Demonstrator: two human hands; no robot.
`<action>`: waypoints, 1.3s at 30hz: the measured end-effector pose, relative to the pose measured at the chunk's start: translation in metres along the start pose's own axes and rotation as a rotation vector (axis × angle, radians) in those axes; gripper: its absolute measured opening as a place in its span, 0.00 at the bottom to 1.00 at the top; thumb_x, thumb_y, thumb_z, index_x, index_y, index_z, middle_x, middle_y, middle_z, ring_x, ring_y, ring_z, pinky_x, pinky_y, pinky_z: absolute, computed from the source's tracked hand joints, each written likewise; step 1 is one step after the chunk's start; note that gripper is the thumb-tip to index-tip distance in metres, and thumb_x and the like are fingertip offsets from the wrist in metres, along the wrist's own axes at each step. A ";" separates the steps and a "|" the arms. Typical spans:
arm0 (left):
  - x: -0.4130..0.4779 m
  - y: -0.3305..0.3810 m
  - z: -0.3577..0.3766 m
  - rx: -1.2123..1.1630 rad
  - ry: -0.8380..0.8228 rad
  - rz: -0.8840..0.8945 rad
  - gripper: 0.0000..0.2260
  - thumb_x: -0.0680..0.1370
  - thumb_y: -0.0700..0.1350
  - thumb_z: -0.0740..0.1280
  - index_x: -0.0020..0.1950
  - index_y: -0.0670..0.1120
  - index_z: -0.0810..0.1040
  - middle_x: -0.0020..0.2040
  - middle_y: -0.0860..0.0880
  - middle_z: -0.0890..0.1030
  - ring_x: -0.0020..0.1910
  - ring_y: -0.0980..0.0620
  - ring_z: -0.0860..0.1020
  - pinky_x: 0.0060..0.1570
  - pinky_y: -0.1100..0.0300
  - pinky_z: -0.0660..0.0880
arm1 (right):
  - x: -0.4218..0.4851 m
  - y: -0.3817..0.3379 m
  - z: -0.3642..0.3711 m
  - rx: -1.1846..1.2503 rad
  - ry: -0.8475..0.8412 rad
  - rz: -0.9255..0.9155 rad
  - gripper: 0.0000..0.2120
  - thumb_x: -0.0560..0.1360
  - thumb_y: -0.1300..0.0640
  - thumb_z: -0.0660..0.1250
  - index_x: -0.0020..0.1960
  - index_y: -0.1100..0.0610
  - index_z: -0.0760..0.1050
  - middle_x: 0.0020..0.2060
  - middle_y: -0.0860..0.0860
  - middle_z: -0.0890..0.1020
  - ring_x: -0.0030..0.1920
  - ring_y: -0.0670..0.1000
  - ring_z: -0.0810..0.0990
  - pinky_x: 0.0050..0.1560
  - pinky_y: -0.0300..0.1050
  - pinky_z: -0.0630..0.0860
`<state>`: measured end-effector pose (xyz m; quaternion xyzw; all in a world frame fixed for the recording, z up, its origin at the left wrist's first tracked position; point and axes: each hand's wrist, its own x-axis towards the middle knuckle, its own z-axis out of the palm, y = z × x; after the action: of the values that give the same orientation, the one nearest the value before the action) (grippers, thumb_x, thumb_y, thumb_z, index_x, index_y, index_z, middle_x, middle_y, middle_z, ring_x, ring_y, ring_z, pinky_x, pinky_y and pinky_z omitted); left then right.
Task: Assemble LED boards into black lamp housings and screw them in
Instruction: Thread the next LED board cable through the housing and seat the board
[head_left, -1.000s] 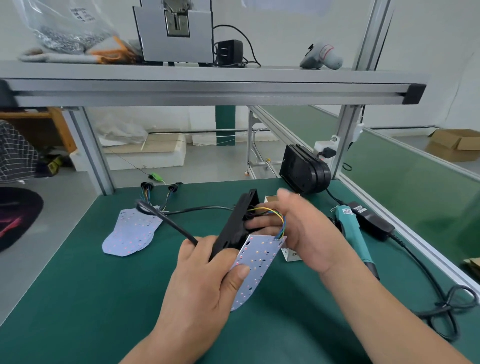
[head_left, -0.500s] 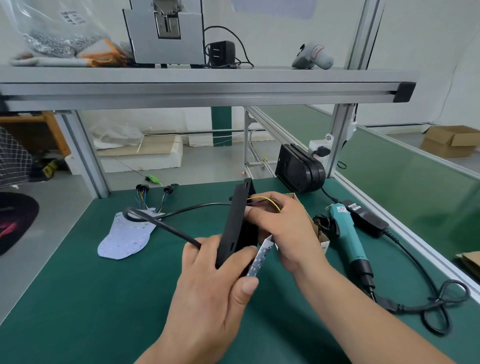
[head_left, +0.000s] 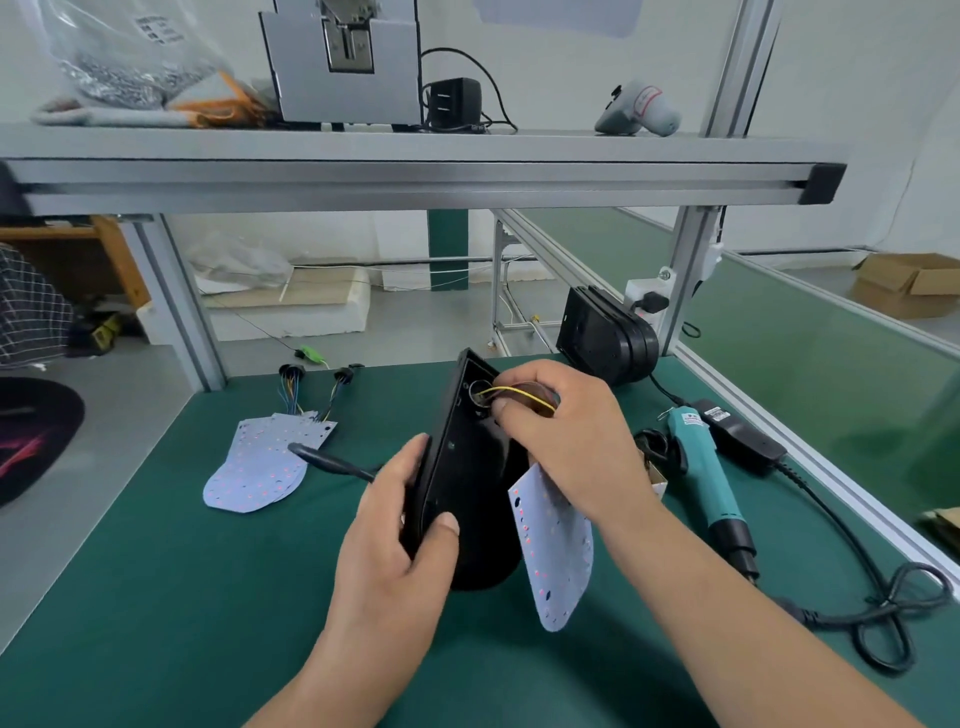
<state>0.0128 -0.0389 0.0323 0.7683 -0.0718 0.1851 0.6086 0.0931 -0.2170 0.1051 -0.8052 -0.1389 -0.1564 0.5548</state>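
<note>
Head view: smooth, rounded black plastic lamp housing (head_left: 467, 467) held on edge over mid green table (head_left: 156, 597), left hand (head_left: 395, 551) grip clamped round its lower rim, right hand (head_left: 571, 441) grip pinching thin yellow wires (head_left: 519, 391) at its round hole, pale flat LED board (head_left: 553, 561) hanging just beside, teal electric screwdriver (head_left: 701, 467) lying near right edge.

An assembly workshop: green-matted workbench (head_left: 208, 597), aluminium-frame shelf (head_left: 415, 176) (electric screwdriver (head_left: 701, 478) alongside).
</note>
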 end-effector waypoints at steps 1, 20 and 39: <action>0.001 -0.002 0.000 -0.033 -0.010 -0.003 0.30 0.75 0.44 0.67 0.73 0.68 0.71 0.66 0.64 0.81 0.67 0.62 0.78 0.63 0.59 0.73 | 0.000 0.000 0.002 0.009 -0.012 0.004 0.07 0.74 0.56 0.77 0.48 0.46 0.84 0.40 0.40 0.87 0.41 0.41 0.84 0.43 0.30 0.76; 0.002 -0.004 -0.005 -0.404 -0.148 -0.201 0.20 0.76 0.57 0.72 0.69 0.63 0.77 0.65 0.47 0.85 0.66 0.47 0.82 0.63 0.48 0.73 | 0.001 -0.007 0.019 -0.189 -0.148 -0.084 0.06 0.74 0.52 0.73 0.50 0.45 0.84 0.41 0.38 0.86 0.44 0.43 0.84 0.49 0.45 0.80; -0.006 -0.004 0.003 0.059 0.057 -0.015 0.22 0.82 0.61 0.56 0.77 0.73 0.65 0.72 0.67 0.76 0.74 0.60 0.73 0.70 0.52 0.71 | -0.010 -0.025 0.026 -0.521 -0.122 -0.199 0.04 0.75 0.56 0.68 0.41 0.51 0.75 0.34 0.45 0.78 0.37 0.47 0.76 0.39 0.47 0.73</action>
<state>0.0087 -0.0413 0.0260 0.7809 -0.0434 0.2045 0.5886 0.0769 -0.1847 0.1139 -0.9110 -0.2057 -0.1917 0.3015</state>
